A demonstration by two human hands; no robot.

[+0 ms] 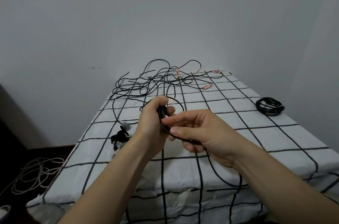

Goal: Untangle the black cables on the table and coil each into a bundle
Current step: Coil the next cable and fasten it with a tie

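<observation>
My left hand (156,122) grips several loops of a black cable (180,104) above the middle of the table. My right hand (200,132) pinches the same cable between thumb and fingers just right of the left hand. From the right hand the cable hangs down in a loop (220,178) over the table's front. A tangle of black cables (150,82) with red-and-white taped ends lies at the far end. One coiled black bundle (269,106) rests at the right edge.
The table wears a white cloth with a black grid (256,141). Small black ties and a grey plug (121,135) lie at the left side. A pale cable (34,174) is heaped on the dark floor to the left. A grey wall stands behind.
</observation>
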